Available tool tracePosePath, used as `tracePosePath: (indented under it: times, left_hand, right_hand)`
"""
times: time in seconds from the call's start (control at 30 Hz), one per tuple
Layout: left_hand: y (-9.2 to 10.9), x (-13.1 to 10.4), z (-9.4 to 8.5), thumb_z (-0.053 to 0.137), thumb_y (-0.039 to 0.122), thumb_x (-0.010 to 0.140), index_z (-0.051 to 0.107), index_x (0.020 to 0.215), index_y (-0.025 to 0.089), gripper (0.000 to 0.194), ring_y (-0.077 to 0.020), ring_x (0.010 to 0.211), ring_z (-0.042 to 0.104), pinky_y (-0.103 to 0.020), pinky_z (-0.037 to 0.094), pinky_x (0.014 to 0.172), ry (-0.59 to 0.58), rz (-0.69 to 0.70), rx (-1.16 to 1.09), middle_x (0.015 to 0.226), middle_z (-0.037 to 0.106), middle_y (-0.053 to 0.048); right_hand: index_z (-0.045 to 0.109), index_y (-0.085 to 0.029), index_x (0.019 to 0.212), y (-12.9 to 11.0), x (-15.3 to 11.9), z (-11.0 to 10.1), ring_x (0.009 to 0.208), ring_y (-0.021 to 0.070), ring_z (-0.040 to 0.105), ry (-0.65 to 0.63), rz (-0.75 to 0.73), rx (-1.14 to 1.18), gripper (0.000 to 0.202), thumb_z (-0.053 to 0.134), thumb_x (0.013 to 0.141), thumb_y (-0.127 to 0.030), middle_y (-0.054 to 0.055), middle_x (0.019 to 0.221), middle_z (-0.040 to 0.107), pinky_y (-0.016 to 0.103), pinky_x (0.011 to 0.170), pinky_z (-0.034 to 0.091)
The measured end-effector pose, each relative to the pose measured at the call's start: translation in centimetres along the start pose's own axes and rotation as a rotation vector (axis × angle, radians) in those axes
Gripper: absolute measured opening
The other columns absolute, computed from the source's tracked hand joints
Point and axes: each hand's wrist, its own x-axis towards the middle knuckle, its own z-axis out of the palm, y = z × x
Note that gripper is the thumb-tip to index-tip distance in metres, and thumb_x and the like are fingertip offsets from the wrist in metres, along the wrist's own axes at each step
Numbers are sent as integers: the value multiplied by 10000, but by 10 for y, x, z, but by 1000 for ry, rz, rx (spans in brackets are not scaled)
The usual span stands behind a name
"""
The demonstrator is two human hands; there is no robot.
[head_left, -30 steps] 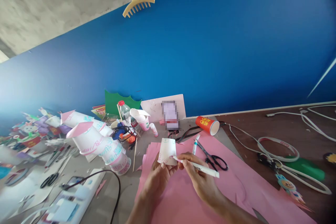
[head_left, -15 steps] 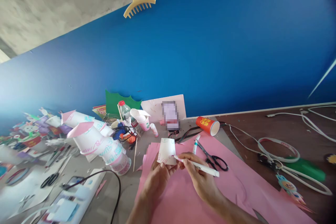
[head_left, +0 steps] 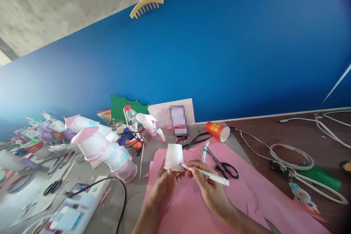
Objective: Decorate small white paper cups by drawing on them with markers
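A white paper cup (head_left: 173, 155), narrower at the top, bears faint greenish marks near its upper edge and pink marks lower down. My left hand (head_left: 167, 182) is closed around its lower part, thumb along the near edge. My right hand (head_left: 210, 186) grips a white marker pen (head_left: 212, 176) with a pink tip, which meets the lower right of the cup or is very close to it. Both hands are above the pink paper (head_left: 197, 212). Just beyond my right hand lie another marker with a teal band (head_left: 205, 150) and black-handled scissors (head_left: 226, 169).
Stacked decorated paper cups (head_left: 109, 150) stand left. A clear bottle (head_left: 132, 117), a phone-like upright device (head_left: 178, 119) and a red cup on its side (head_left: 215, 131) line the back. A black cable (head_left: 124, 190) curves near my left arm; white cords (head_left: 290, 157) lie right.
A small pink outline has grown on the cup's lower right side. The pen tip has shifted slightly down and left; both hands stay nearly in place.
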Motion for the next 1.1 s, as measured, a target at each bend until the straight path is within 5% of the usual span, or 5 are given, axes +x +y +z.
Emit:
tracePosePath:
  times: [1.1]
  left_hand:
    - [3,-1,7,756,427,738,631,1170,190,509,-286,1012,651,-422,508,900,-4,-11,14,990,716,-111]
  right_hand:
    - [706,-197,883,-2,-1,1,663,188,640,-16,-9,2,345,552,916,-504,43,706,681,271,580,511]
